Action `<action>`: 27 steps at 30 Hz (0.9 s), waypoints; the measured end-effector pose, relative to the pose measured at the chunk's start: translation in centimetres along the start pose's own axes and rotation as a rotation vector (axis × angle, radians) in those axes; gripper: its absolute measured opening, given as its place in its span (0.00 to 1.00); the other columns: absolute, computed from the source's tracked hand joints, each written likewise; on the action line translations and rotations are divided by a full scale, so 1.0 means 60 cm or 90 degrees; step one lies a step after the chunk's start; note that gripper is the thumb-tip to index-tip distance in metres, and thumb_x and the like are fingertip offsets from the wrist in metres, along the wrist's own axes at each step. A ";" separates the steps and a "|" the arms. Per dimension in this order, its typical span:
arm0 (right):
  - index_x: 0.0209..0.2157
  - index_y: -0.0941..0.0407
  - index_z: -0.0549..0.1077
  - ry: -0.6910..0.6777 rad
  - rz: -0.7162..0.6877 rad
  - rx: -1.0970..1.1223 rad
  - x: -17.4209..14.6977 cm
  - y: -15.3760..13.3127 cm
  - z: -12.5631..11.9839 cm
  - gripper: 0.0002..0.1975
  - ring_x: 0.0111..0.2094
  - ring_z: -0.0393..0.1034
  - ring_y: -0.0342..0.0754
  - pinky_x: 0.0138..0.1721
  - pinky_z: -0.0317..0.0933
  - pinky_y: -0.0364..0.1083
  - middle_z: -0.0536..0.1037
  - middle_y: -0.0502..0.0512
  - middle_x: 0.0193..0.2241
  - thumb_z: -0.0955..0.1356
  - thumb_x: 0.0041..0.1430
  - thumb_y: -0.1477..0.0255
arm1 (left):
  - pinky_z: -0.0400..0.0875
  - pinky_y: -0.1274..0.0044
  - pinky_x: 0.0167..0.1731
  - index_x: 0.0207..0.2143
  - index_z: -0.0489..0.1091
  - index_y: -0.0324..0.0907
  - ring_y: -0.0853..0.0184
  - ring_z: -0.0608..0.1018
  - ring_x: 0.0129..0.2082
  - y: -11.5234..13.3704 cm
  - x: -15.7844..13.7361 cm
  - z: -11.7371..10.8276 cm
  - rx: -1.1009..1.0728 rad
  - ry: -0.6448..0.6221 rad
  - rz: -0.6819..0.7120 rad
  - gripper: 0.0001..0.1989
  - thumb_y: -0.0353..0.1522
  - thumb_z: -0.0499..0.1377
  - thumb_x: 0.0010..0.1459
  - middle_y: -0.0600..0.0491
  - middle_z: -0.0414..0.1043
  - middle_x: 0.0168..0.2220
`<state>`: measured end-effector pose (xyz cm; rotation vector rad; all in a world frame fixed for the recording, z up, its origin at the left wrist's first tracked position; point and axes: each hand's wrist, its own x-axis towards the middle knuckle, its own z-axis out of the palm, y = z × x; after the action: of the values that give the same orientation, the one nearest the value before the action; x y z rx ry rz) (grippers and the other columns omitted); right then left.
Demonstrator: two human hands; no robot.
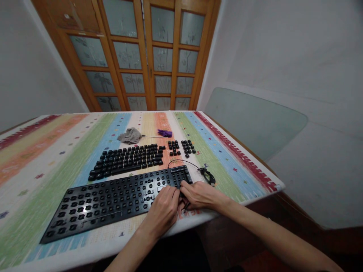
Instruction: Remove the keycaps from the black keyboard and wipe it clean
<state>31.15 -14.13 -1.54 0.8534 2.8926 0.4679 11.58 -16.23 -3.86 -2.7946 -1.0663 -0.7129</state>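
Observation:
A black keyboard base (pixel 110 200) with its keycaps off lies slantwise along the table's near edge, rows of bare switches showing. Over its right end my left hand (pixel 166 206) is closed, fingers curled down on the number-pad side. Close against it, my right hand (pixel 200 194) is also closed, fingertips bent onto the same corner. A thin dark piece shows under the right fingers, but I cannot make out what either hand grips. Beyond the base lie the loose black keycaps (pixel 129 158), set out in keyboard order, with smaller groups of keycaps (pixel 187 146) to their right.
A coiled black cable (pixel 208 176) lies right of the keyboard base. Farther back are a crumpled grey cloth (pixel 130 136), a thin rod (pixel 153 136) and a purple glove-like item (pixel 165 133). The striped tablecloth (pixel 65 151) covers the table; its near edge runs below my wrists.

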 end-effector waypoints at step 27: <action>0.46 0.57 0.77 -0.012 0.451 0.180 -0.012 0.207 0.045 0.11 0.42 0.74 0.53 0.37 0.62 0.44 0.79 0.60 0.41 0.66 0.63 0.73 | 0.72 0.62 0.46 0.52 0.66 0.36 0.56 0.72 0.45 -0.003 -0.010 0.008 -0.112 0.105 -0.062 0.14 0.27 0.53 0.65 0.43 0.73 0.46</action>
<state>38.62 -3.91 -0.19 1.9182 2.5905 0.0787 11.30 -16.36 -4.59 -2.7777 -1.1670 -1.0769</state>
